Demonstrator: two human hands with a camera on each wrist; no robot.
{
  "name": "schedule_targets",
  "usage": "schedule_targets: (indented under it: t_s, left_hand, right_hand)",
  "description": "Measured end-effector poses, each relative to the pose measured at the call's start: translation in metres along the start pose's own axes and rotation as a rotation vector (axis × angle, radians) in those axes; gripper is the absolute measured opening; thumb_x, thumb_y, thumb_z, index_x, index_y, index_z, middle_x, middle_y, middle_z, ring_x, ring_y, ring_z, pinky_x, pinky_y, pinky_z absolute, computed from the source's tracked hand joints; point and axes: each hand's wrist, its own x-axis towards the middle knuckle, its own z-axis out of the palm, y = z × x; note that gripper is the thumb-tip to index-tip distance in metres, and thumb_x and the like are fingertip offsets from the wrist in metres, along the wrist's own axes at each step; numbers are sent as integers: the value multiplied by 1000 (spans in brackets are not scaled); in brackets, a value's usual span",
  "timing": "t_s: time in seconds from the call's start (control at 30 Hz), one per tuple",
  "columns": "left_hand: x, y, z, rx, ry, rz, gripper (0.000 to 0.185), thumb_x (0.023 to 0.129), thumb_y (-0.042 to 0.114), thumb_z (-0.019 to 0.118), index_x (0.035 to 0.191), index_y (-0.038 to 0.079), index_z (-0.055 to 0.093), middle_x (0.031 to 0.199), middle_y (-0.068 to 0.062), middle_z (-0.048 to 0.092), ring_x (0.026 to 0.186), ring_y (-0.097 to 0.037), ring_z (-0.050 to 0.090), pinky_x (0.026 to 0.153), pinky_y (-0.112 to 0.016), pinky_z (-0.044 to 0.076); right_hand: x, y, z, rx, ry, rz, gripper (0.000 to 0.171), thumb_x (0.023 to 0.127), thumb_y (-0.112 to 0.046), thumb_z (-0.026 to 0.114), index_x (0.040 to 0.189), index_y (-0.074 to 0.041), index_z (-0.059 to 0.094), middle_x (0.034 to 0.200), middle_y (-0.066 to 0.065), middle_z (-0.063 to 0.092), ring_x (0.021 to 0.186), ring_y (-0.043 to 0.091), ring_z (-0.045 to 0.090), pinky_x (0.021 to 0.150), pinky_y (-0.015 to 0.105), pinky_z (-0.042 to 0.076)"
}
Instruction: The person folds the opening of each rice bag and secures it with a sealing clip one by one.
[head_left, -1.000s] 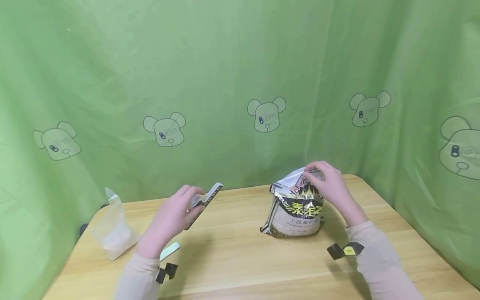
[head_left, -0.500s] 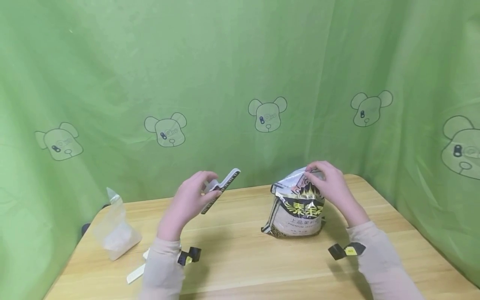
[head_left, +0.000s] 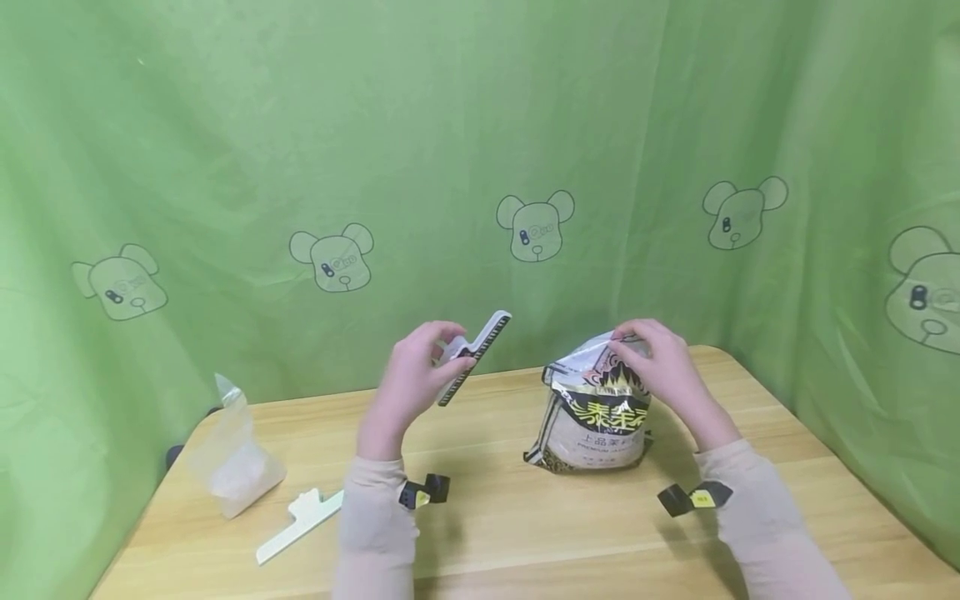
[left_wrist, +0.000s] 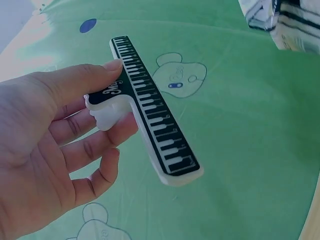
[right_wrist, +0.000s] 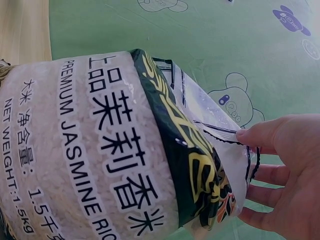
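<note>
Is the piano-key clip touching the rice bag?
No, the left hand holds the piano-key clip in the air, apart from the rice bag.

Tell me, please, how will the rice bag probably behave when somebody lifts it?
The rice bag is probably heavy for its size, since grains fill its body. Its thin, creased top will likely bend. The shiny wrapping may feel slippery.

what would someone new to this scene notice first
Probably the rice bag standing right of centre on the table, its top pinched by the right hand. Next, perhaps, the piano-key clip, held up in the left hand. Behind them hangs a green curtain printed with cartoon animal heads.
</note>
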Motion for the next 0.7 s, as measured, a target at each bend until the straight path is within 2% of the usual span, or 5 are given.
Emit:
schedule_targets:
  t_s: [0.17,0.43,0.7]
  left_hand:
    - [7,3,12,-55,2,-2,35,83,16,76,115,10,64,106,-5,66,81,-16,62,61,-25,54]
    - [15,6,32,-96,15,40,32,84,16,75,114,10,65,103,-5,65,81,-17,62,64,-24,53]
    - [19,2,50,-61,60,74,34,85,19,74,117,12,66,102,-5,63,85,-15,61,72,-25,53]
  right_hand:
    - [0,0,-1,-2,1,-2,24,96,-22,60,110,-2,62,127,26,58,122,46,50,103,68,34]
    - [1,-2,-1,-2,3,-5,25,96,-22,60,110,-1,62,127,26,57,121,45,50,103,68,35]
    - [1,-3,0,-4,-8,4,27,96,-23,60,111,-1,62,127,27,57,121,46,50,102,68,35]
